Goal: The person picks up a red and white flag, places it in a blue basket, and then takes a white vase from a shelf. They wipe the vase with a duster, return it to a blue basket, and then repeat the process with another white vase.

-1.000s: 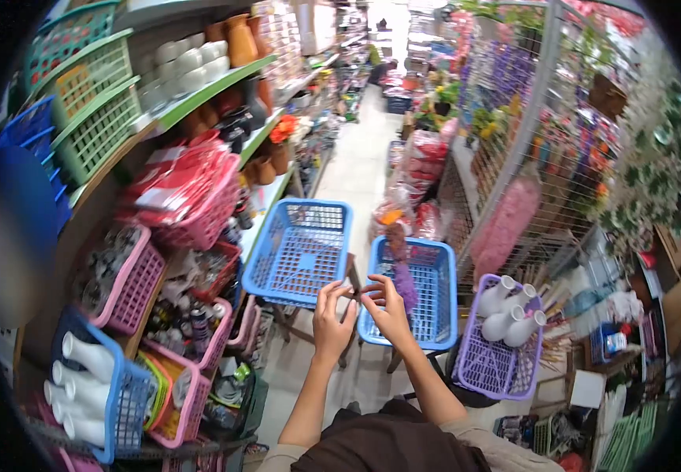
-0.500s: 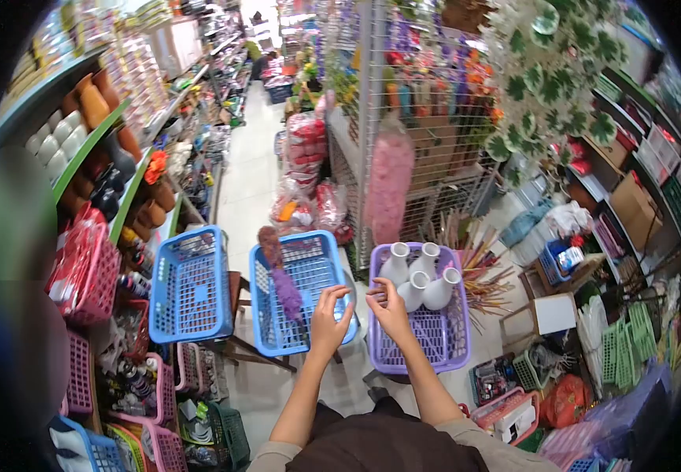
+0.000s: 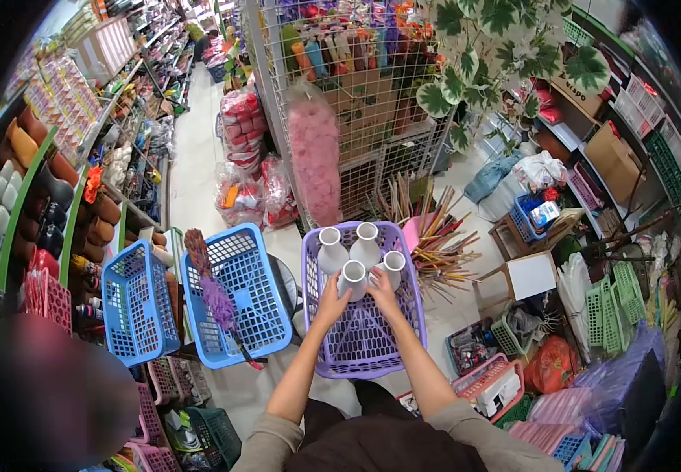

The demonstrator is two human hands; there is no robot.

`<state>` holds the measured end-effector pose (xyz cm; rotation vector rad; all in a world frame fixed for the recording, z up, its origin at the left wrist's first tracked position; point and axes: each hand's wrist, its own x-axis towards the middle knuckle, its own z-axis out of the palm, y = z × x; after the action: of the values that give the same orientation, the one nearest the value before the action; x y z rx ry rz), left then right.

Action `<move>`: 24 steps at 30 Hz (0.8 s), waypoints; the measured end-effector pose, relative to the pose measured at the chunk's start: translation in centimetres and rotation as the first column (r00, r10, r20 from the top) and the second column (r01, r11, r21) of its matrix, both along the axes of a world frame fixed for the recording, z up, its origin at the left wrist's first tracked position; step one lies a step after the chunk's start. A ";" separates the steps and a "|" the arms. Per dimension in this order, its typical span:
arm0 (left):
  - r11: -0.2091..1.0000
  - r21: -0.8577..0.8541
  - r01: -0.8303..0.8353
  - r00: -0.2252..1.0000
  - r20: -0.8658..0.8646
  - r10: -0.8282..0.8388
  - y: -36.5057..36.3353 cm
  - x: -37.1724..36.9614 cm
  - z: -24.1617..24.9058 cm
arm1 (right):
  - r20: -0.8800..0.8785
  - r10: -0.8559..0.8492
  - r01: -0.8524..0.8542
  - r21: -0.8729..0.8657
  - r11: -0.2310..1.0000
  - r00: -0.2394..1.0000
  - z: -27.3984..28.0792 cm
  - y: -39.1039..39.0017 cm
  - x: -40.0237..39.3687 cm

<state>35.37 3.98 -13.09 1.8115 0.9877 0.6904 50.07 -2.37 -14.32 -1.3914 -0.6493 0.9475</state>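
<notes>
A purple basket (image 3: pixel 415 315) stands in front of me, with several white vases upright at its far end. The nearest white vase (image 3: pixel 354 273) is between my two hands. My left hand (image 3: pixel 332 302) is against its left side, fingers curled round it. On its right side is my right hand (image 3: pixel 383 291), also close to the right-hand vase (image 3: pixel 392 263); its fingertips are partly hidden. Behind are a left rear vase (image 3: pixel 331 256) and a right rear vase (image 3: pixel 365 248), both untouched.
Left of the purple basket are a blue basket (image 3: pixel 265 315) with a purple feather duster (image 3: pixel 216 301) across it and a second blue basket (image 3: pixel 130 307). Thin sticks (image 3: pixel 435 244) fan out at the right. A wire rack (image 3: pixel 372 149) and hanging leaves (image 3: pixel 505 55) rise beyond.
Both hands have come forward from above the space between the baskets to the nearest vase. My view has turned right, so the purple basket is now more central.
</notes>
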 end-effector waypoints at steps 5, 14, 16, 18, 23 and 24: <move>0.999 0.049 0.021 1.000 -0.024 -0.020 -0.3 1.3 -1.6 | -0.187 0.196 -0.194 0.026 0.981 0.963 1.7 -0.1 -0.2; 0.979 0.202 -0.017 0.999 -0.027 0.023 -1.3 1.0 3.3 | 0.633 0.043 -0.016 -0.048 0.999 0.773 7.2 -1.4 -2.3; 0.978 0.207 -0.004 1.000 0.003 0.003 -1.7 0.2 6.2 | 0.671 -0.070 0.023 0.079 0.997 0.738 10.2 -0.9 -3.1; 0.970 0.243 -0.010 1.000 -0.024 0.016 -1.9 -0.9 8.0 | 0.688 -0.047 0.005 0.063 0.998 0.724 12.7 -0.3 -3.6; 0.958 0.202 -0.201 0.968 0.188 0.164 -1.9 -4.9 10.1 | 0.568 -0.046 -0.076 0.188 0.979 0.822 16.8 1.3 -7.8; 0.920 0.286 -0.268 0.958 0.180 0.224 -1.7 -5.9 9.8 | 0.569 -0.031 -0.095 0.191 0.977 0.822 16.9 1.5 -8.9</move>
<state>29.52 2.25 -3.28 1.8855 1.0675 1.1717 41.13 -0.83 2.61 -1.4752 -1.1932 0.4508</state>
